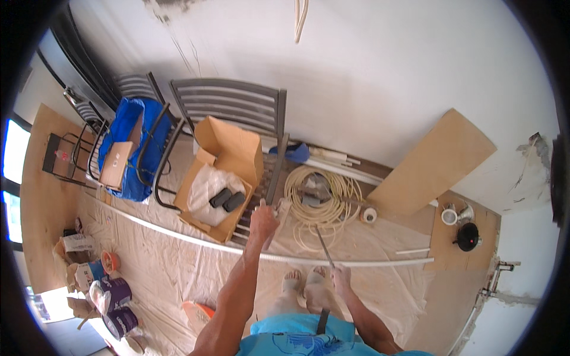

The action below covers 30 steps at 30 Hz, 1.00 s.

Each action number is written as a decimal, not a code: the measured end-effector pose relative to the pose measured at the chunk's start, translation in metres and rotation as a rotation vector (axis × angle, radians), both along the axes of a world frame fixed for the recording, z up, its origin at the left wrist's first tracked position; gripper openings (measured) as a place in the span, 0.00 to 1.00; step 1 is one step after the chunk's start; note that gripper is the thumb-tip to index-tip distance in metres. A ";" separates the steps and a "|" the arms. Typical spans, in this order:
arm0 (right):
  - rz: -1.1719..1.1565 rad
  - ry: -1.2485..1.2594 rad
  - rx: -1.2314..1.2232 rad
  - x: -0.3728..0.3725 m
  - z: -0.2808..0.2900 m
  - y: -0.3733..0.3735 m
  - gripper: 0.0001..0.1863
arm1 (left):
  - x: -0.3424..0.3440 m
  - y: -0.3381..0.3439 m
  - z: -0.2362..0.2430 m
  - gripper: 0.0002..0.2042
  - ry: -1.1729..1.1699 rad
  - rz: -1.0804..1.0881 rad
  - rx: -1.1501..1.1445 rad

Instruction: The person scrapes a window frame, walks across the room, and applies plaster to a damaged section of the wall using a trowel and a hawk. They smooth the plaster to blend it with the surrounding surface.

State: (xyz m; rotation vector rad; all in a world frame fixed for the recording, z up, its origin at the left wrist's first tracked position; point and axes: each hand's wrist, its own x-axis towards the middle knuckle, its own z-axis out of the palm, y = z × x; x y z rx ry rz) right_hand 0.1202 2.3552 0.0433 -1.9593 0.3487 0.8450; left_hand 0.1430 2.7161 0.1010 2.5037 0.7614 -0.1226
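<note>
My left hand (263,221) is closed round a narrow, whitish-grey flat tool (284,212), whose exact kind I cannot make out. It hovers beside the right front edge of an open cardboard box (252,151) on a metal bench. Inside the box, clear plastic wrap (205,190) lies with two dark oblong pieces (227,199). Lower and to the right, my right hand (341,279) grips one end of a thin grey rod (325,248). The rod's far end points at a coil of cream cable (323,199) on the floor.
A long white pipe (178,237) crosses the sheet-covered floor before my feet. A brown board (430,166) leans on the wall at right, near light fittings (457,215). A blue bag (133,148) fills the chair at left. Paint buckets (120,320) stand at lower left.
</note>
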 end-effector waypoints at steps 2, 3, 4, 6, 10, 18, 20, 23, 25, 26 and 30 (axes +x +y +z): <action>0.047 -0.068 0.055 -0.003 0.015 0.001 0.10 | -0.002 -0.001 -0.001 0.12 -0.011 0.011 0.016; 0.094 -0.104 0.036 -0.006 0.006 -0.007 0.10 | 0.000 -0.002 0.003 0.12 -0.007 0.012 0.014; 0.135 -0.140 0.015 -0.011 -0.012 -0.023 0.10 | 0.003 -0.004 0.009 0.12 -0.003 0.009 0.011; 0.185 -0.169 -0.011 -0.005 -0.020 -0.027 0.09 | 0.003 -0.004 0.008 0.12 0.019 0.030 0.011; 0.204 -0.174 -0.014 -0.001 0.003 -0.034 0.10 | 0.001 -0.002 0.005 0.12 0.062 0.025 -0.002; 0.287 -0.196 -0.167 -0.007 -0.055 -0.100 0.09 | -0.003 -0.002 0.010 0.13 0.042 0.040 0.043; 0.191 -0.107 -0.215 -0.008 -0.034 -0.103 0.09 | -0.001 -0.002 0.009 0.13 0.059 0.045 0.018; 0.155 -0.073 -0.293 -0.015 -0.039 -0.123 0.10 | -0.001 -0.003 0.004 0.13 0.023 0.054 -0.028; 0.140 -0.054 -0.335 -0.020 -0.034 -0.130 0.11 | 0.001 -0.003 0.008 0.12 0.021 0.047 -0.038; 0.125 -0.028 -0.351 -0.027 -0.029 -0.138 0.11 | 0.000 -0.003 0.008 0.12 0.027 0.048 -0.037; 0.225 -0.083 -0.413 -0.048 -0.026 -0.169 0.11 | 0.001 -0.003 -0.002 0.11 0.020 0.048 -0.030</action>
